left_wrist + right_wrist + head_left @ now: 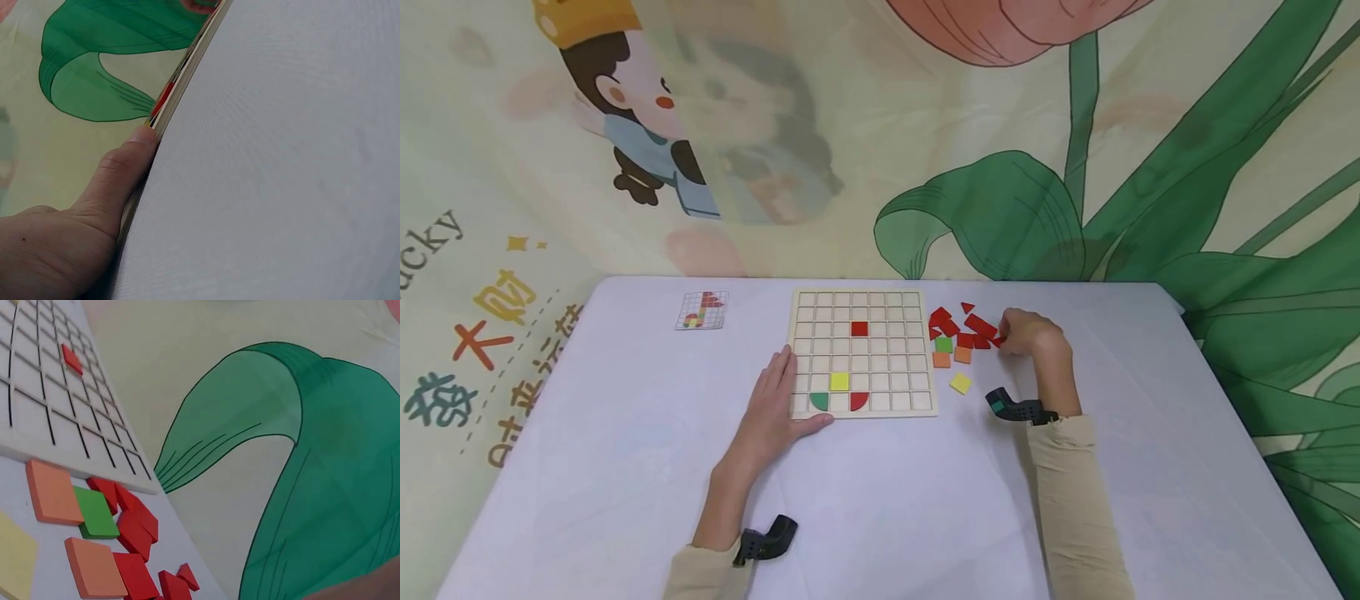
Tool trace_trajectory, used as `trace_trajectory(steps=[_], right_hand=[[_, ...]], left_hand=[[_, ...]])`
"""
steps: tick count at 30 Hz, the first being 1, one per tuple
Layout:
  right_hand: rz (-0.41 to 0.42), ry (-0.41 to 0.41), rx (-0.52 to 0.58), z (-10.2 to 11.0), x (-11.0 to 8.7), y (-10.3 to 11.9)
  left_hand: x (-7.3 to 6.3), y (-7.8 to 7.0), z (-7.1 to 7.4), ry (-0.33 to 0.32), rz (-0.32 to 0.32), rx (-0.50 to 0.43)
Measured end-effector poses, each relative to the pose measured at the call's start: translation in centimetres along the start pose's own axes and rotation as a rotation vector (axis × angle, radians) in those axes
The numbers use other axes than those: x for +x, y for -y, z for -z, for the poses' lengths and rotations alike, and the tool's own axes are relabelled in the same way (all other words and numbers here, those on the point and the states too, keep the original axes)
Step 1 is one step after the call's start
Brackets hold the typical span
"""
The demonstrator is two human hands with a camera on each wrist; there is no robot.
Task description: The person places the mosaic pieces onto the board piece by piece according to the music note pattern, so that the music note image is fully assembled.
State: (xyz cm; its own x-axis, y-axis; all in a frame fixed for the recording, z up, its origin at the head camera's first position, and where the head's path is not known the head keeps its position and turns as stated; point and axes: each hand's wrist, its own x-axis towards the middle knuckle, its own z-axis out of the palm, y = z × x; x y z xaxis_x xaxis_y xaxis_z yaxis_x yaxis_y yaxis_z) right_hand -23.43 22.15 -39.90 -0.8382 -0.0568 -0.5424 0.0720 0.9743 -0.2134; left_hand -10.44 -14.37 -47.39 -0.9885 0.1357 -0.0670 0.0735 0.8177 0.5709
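Note:
A wooden grid board (891, 362) lies on the table. Four sides frame its square cells, which hold a red square (859, 329), a yellow square (839, 382), a green quarter-circle piece (819, 402) and a red quarter-circle piece (859, 402). My left hand (769, 408) rests against the board's lower left corner, fingers straight along the left side and thumb at the front edge. Right of the loose pieces, my right hand (1033, 333) has its fingers curled, with a small red piece (998, 341) at the fingertips, partly hidden by them.
Loose red pieces (980, 325), a green square (943, 344), orange squares (962, 355) and a yellow square (960, 383) lie right of the board. A pattern card (702, 310) lies at the back left. A printed cloth (850, 167) hangs behind the table.

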Motion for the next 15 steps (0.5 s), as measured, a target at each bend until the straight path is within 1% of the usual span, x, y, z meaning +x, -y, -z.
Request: trace_trajectory(steps=[6, 11, 15], right_hand=[[0.003, -0.019, 0.023, -0.09, 0.26, 0.19], [-0.011, -0.03, 0.045, -0.04, 0.19, 0.01], [0.002, -0.024, 0.061, 0.03, 0.22, -0.27]], left_hand=[[-0.07, -0.08, 0.15, -0.007, 0.013, -0.003], [0.01, -0.03, 0.06, -0.006, 0.01, 0.003], [0.07, 0.01, -0.01, -0.004, 0.007, -0.001]])
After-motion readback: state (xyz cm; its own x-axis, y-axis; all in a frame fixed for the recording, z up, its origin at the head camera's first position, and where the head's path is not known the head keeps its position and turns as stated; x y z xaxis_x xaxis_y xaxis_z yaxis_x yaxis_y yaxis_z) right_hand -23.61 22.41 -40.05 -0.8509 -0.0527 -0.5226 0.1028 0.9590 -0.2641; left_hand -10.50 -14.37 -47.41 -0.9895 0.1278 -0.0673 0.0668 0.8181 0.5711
